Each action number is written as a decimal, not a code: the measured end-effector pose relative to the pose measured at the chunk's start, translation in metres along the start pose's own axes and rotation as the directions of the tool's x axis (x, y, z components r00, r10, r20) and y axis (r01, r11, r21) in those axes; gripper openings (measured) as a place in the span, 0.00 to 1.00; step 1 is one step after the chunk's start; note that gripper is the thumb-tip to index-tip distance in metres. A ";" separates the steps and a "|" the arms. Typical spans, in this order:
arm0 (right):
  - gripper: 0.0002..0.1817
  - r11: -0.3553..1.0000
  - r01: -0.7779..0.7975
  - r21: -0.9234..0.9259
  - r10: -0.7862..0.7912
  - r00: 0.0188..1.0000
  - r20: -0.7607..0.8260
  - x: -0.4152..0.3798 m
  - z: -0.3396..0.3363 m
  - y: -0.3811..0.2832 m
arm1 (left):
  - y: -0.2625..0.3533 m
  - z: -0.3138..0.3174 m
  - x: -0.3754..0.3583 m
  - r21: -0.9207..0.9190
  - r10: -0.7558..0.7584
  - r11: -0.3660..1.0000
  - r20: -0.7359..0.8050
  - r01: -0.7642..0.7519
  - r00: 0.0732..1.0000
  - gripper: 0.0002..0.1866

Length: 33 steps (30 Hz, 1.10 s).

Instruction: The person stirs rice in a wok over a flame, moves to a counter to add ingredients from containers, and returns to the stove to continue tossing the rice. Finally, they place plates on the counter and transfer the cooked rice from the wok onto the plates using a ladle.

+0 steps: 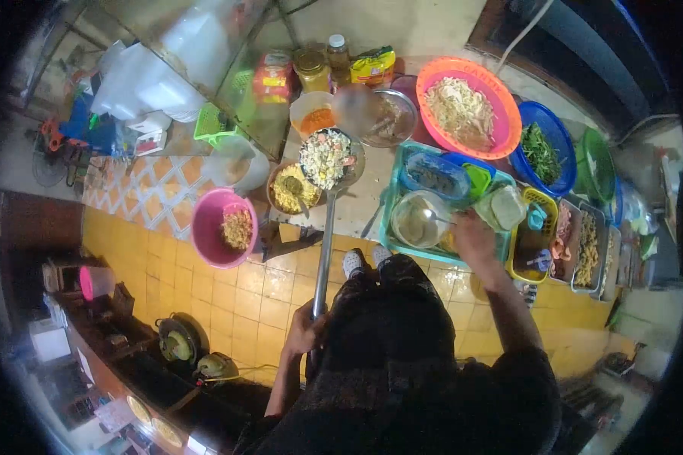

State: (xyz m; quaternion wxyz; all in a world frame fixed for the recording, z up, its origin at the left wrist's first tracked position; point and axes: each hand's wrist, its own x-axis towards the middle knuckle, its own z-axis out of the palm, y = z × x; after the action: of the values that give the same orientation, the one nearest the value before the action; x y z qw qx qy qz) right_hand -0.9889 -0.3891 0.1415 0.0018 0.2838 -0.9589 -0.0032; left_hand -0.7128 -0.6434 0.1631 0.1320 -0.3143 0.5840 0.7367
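Observation:
My left hand is closed around the handle of a long metal ladle. The ladle's wide round head carries a heap of chopped white, green and pink food over the counter. My right hand is closed at the rim of a clear bowl, on what looks like a spoon dipping into its pale contents. That bowl stands in a turquoise tray, beside a blue container and a stack of pale round pieces.
A pink basin and a bowl of yellow food lie left of the ladle. An orange-rimmed basin of shredded food, a blue basin of greens and a yellow basket stand right. Jars line the back.

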 end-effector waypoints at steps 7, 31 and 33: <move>0.09 0.981 -0.190 -0.048 0.196 0.958 0.211 0.053 0.076 0.001 | -0.008 0.008 0.012 0.054 0.168 0.984 -0.020 -0.167 0.986 0.16; 0.05 0.989 0.077 0.123 -0.061 0.990 -0.129 0.005 0.024 -0.002 | 0.017 0.007 0.026 0.053 0.074 0.996 -0.040 -0.072 0.996 0.13; 0.05 0.981 0.002 0.192 -0.005 1.000 0.015 0.009 0.022 -0.001 | 0.017 0.006 0.026 0.064 0.006 0.998 -0.049 -0.003 0.999 0.13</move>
State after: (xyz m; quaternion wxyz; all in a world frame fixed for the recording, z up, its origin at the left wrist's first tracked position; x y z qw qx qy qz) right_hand -0.9959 -0.3945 0.1191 -0.0330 0.2844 -0.9542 0.0869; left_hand -0.7444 -0.6470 0.1607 0.1261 -0.3266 0.6109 0.7101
